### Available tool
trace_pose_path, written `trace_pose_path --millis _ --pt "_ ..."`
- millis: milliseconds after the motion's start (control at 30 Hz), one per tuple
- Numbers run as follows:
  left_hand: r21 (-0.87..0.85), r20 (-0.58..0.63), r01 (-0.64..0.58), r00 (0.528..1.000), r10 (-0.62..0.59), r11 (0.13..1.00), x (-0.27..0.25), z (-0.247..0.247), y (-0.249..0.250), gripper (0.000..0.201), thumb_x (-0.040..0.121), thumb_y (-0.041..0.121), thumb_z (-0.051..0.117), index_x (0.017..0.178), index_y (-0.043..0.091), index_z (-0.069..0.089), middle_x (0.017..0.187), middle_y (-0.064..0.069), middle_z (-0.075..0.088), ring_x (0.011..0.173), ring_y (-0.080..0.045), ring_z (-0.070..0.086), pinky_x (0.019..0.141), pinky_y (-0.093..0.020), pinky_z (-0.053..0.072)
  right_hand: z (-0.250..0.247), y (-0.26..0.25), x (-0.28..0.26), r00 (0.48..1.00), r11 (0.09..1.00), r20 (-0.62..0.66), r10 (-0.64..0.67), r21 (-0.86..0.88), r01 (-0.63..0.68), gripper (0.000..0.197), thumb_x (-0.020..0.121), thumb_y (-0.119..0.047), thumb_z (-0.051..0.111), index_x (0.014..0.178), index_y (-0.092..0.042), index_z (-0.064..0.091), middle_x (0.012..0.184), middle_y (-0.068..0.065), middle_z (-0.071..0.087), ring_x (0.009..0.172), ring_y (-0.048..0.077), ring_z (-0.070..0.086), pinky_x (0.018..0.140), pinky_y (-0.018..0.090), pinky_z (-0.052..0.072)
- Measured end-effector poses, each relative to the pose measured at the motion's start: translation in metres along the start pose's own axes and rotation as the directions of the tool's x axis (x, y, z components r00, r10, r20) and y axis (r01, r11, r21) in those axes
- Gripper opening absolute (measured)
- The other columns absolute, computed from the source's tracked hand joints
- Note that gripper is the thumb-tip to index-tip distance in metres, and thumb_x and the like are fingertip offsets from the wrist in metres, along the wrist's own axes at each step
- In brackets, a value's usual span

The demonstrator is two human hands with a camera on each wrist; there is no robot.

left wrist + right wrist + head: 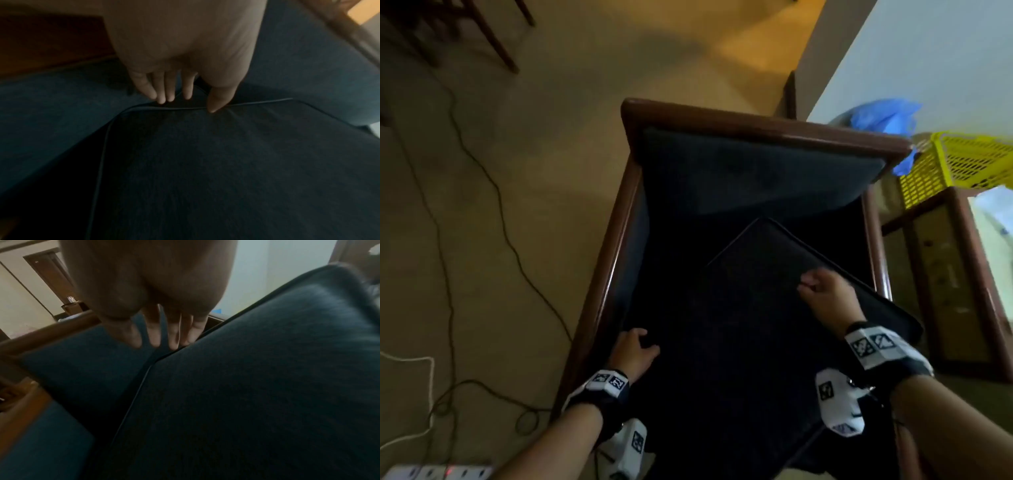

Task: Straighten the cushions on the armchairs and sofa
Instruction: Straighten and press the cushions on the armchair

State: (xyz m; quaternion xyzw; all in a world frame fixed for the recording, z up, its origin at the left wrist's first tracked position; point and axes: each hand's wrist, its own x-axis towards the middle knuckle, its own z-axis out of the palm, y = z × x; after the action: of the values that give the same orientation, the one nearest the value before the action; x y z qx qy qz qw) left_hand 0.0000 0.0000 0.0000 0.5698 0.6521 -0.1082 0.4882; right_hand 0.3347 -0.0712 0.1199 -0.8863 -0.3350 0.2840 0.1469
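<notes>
You stand over the armchair [722, 116], both hands on its dark blue seat cushion [739, 342]; the cushion lies skewed in the armchair, one corner pointing at the backrest [750, 171], its right edge riding up over the armchair's right arm; it seems lifted at that side rather than flat.

Your left hand [635, 353] holds the cushion's corner nearest the armchair's left arm; the left wrist view shows the fingers [164, 95] tucked behind the piped edge and the thumb on top, a pinch on the seam. Your right hand [825, 294] sits further in toward the backrest, curled over the cushion's right edge; the right wrist view shows its fingers [174, 337] dropping over that edge, though whether they clamp it or merely hook it you cannot tell for certain.

The move ahead turns on this, by my reading: the cushion's diagonal runs from you toward the backrest, so it must swing until its edges lie parallel to the armchair's arms; your right hand, deeper in the armchair, is better placed to steer, your left to anchor the near corner.

Beside the armchair's right arm a yellow basket [969, 164] stands on a side table [979, 274]; something blue [880, 116], perhaps a plastic bag, lies against the basket by the wall; whether it is inside is unclear.
</notes>
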Motion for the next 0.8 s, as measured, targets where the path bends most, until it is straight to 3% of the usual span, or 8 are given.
trace_pose_path --millis 100,267,367,467,567,633,700,800 --pt "0.025 0.027 -0.011 1.000 0.011 1.000 0.040 -0.011 0.015 0.073 0.083 0.036 0.075 0.142 0.009 0.043 0.149 -0.016 0.038 0.132 -0.031 0.045 0.107 -0.035 0.038 0.009 0.000 0.047 1.000 0.987 0.000 0.014 -0.159 -0.014 0.047 0.082 -0.022 0.074 0.124 -0.006 0.059 0.127 0.023 0.055 0.122 0.043 0.045 0.104 0.040 0.033" --pt "-0.008 0.135 0.063 0.989 -0.062 0.998 0.098 -0.015 0.050 0.088 0.069 0.043 0.085 0.142 0.013 0.045 0.143 -0.012 0.050 0.128 -0.027 0.052 0.100 -0.030 0.040 0.017 -0.007 0.106 0.994 0.947 0.070 0.087 -0.315 -0.061 0.078 0.081 -0.043 0.073 0.145 -0.016 0.038 0.147 0.015 0.041 0.137 0.037 0.033 0.110 0.048 0.033" --pt "-0.012 0.235 0.039 0.971 -0.035 0.999 0.124 -0.008 0.072 0.099 0.062 0.041 0.090 0.143 0.013 0.042 0.138 -0.008 0.054 0.125 -0.024 0.053 0.095 -0.026 0.038 0.024 -0.004 0.142 0.972 0.937 0.190 0.141 -0.341 -0.069 0.088 0.078 -0.053 0.074 0.146 -0.013 0.035 0.144 0.016 0.047 0.133 0.036 0.044 0.106 0.044 0.041" --pt "0.003 0.341 0.010 0.940 -0.011 1.000 0.145 0.003 0.084 0.106 0.056 0.047 0.091 0.144 0.015 0.041 0.129 -0.002 0.056 0.117 -0.020 0.055 0.097 -0.028 0.041 0.027 0.001 0.168 0.951 0.938 0.244 0.189 -0.332 -0.101 0.090 0.072 -0.062 0.075 0.140 -0.012 0.045 0.137 0.015 0.056 0.124 0.034 0.053 0.097 0.038 0.046" --pt "0.063 0.419 -0.034 0.908 0.005 0.997 0.152 0.008 0.086 0.121 0.036 0.073 0.083 0.141 0.024 0.046 0.130 0.003 0.055 0.123 -0.020 0.053 0.105 -0.035 0.041 0.031 0.009 0.178 0.933 0.936 0.254 0.257 -0.307 -0.174 0.096 0.062 -0.073 0.074 0.135 -0.016 0.051 0.134 0.011 0.058 0.122 0.033 0.055 0.091 0.038 0.047" --pt "0.078 0.462 -0.050 0.887 0.008 0.996 0.153 0.012 0.082 0.124 0.028 0.080 0.079 0.136 0.027 0.051 0.129 0.004 0.058 0.123 -0.018 0.052 0.108 -0.037 0.039 0.033 0.015 0.177 0.931 0.932 0.242 0.274 -0.306 -0.194 0.097 0.059 -0.078 0.072 0.133 -0.018 0.052 0.131 0.009 0.060 0.118 0.032 0.057 0.085 0.037 0.047" --pt "0.073 0.509 -0.047 0.861 0.003 0.996 0.148 0.016 0.080 0.124 0.025 0.079 0.081 0.134 0.028 0.051 0.127 0.005 0.059 0.121 -0.016 0.052 0.107 -0.035 0.038 0.033 0.016 0.173 0.937 0.932 0.225 0.269 -0.306 -0.195 0.096 0.060 -0.079 0.070 0.132 -0.019 0.051 0.129 0.008 0.060 0.116 0.032 0.058 0.081 0.036 0.047" --pt "0.035 0.512 -0.011 0.859 -0.009 0.999 0.132 0.014 0.084 0.114 0.021 0.071 0.087 0.123 0.032 0.055 0.122 0.007 0.063 0.117 -0.014 0.056 0.106 -0.035 0.041 0.027 0.008 0.161 0.936 0.932 0.219 0.277 -0.297 -0.206 0.099 0.060 -0.078 0.071 0.136 -0.018 0.047 0.133 0.010 0.058 0.118 0.033 0.057 0.085 0.039 0.049"
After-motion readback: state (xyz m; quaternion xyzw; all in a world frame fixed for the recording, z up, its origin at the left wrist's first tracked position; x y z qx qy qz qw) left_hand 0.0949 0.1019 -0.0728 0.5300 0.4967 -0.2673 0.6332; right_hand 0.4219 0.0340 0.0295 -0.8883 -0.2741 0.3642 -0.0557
